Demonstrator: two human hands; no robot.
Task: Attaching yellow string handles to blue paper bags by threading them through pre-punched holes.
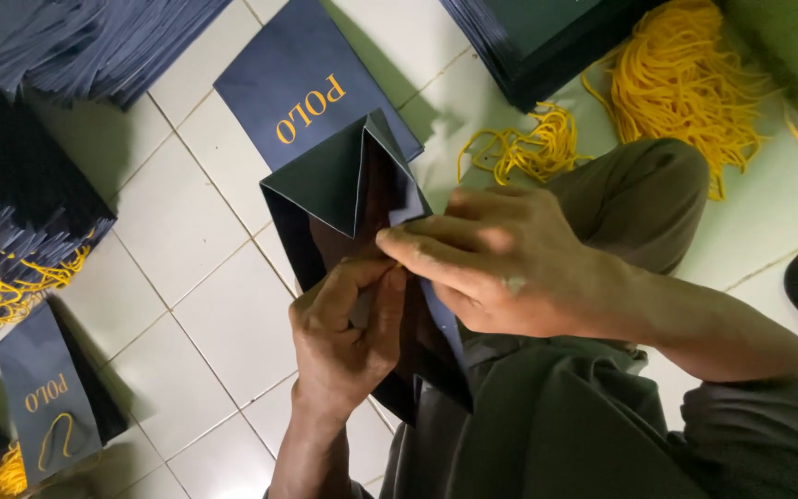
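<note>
- Floor (223,314): pale tiles, grey grout lines.
- Bag stacks (94,42): dark blue, flat, piled at upper left; more with yellow handles at the left edge (11,268).
- Cord pile (685,83): loose yellow cords, upper right, beside a further dark stack (547,37).
- Paper bag (334,185): dark blue, partly opened, held over the person's lap; top fold peaked.
- Flat bag (307,83): lies on floor just behind the held one, gold lettering.
- Right hand (501,268): grip closed, fingers pinching the bag's edge.
- Left hand (348,333): grip closed on same edge from below, fingertips meeting the right's.
</note>
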